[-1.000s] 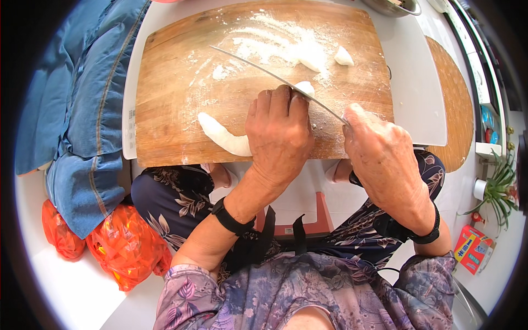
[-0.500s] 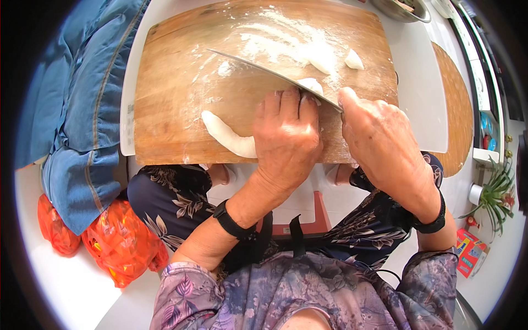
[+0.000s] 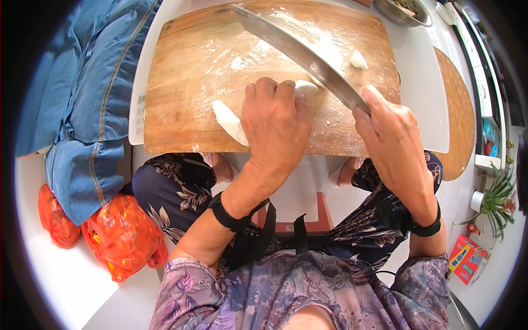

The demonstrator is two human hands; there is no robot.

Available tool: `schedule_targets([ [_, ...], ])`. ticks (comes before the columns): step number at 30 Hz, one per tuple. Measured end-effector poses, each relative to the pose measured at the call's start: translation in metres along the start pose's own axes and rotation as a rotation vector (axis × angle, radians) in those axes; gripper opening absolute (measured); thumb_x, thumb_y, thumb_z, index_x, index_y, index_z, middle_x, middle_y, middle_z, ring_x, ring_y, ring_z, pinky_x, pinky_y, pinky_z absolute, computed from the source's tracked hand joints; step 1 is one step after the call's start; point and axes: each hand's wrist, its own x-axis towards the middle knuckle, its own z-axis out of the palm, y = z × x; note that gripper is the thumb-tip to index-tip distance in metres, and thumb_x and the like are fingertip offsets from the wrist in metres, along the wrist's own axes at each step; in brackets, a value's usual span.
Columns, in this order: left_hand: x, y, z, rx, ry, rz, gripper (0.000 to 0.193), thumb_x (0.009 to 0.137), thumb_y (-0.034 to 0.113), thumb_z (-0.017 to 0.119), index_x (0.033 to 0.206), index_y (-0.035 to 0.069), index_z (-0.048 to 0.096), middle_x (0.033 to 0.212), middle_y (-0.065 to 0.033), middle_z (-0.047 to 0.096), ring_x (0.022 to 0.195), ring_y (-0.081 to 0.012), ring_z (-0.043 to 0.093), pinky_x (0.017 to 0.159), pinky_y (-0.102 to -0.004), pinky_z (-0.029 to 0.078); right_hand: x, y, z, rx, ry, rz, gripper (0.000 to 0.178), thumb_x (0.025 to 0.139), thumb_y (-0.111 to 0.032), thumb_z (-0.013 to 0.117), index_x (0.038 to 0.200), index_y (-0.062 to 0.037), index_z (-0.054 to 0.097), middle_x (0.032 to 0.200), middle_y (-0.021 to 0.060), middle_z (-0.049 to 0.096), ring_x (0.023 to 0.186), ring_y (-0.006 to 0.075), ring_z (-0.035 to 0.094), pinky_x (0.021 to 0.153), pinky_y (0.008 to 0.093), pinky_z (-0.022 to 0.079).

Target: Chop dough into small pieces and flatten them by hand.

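A long-bladed knife is gripped by its handle in my right hand. Its blade slants up and left over the wooden board. My left hand is curled over a white dough roll, hiding the roll's middle. Beside its thumb shows a white lump of dough; whether it joins the roll I cannot tell. A small cut piece of dough lies right of the blade. Another pale piece is mostly behind the blade.
White flour is strewn over the far part of the board. Beyond it stands a metal bowl with food in it. Blue denim cloth and red plastic bags are at the left. A round wooden surface lies right.
The knife has come up off the dough, its tip swinging away from me and its blade face showing more. My left hand has shifted slightly left along the roll.
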Motion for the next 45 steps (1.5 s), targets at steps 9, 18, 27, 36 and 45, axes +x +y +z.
schedule_targets([
  [9,0.001,0.000,-0.003,0.013,-0.061,-0.027,0.021,0.069,-0.001,0.064,0.090,-0.003,0.059,0.079,-0.0152,0.052,0.076,-0.0325,0.051,0.064,-0.0430,0.042,-0.009,-0.021,-0.005,0.028,-0.096,0.043,0.010,0.090,-0.004,0.054,0.097,0.0031,0.054,0.072,0.0245,0.054,0.073,0.0441,0.057,0.062,0.0441,0.044],
  [18,0.002,-0.001,0.004,0.000,0.001,0.008,0.010,0.071,-0.002,0.063,0.081,-0.002,0.060,0.073,-0.0152,0.053,0.072,-0.0315,0.051,0.062,-0.0413,0.041,-0.010,-0.009,0.006,-0.121,-0.098,-0.085,0.021,0.083,-0.003,0.056,0.103,0.0029,0.055,0.075,0.0186,0.060,0.070,0.0358,0.063,0.061,0.0429,0.050],
  [27,0.001,-0.002,0.003,0.054,-0.028,0.038,0.012,0.067,0.001,0.063,0.078,-0.002,0.058,0.075,-0.0163,0.053,0.072,-0.0329,0.050,0.063,-0.0425,0.042,0.001,-0.009,0.007,-0.116,-0.188,-0.057,0.021,0.085,-0.001,0.054,0.105,0.0057,0.051,0.078,0.0248,0.059,0.077,0.0435,0.059,0.066,0.0483,0.046],
  [36,-0.002,-0.002,0.005,0.094,-0.025,0.049,0.019,0.065,0.007,0.064,0.080,-0.003,0.057,0.078,-0.0173,0.051,0.075,-0.0331,0.050,0.065,-0.0420,0.042,0.024,-0.005,0.006,-0.212,-0.293,-0.074,0.018,0.085,-0.002,0.054,0.101,0.0035,0.050,0.073,0.0252,0.059,0.076,0.0440,0.059,0.064,0.0502,0.045],
  [45,-0.002,0.004,-0.018,0.285,-0.208,0.054,0.018,0.071,0.010,0.064,0.080,-0.005,0.057,0.077,-0.0186,0.050,0.074,-0.0323,0.050,0.064,-0.0421,0.042,0.042,0.002,0.012,-0.168,-0.181,-0.158,0.012,0.082,-0.002,0.051,0.092,0.0049,0.054,0.078,0.0238,0.062,0.080,0.0429,0.061,0.071,0.0489,0.049],
])
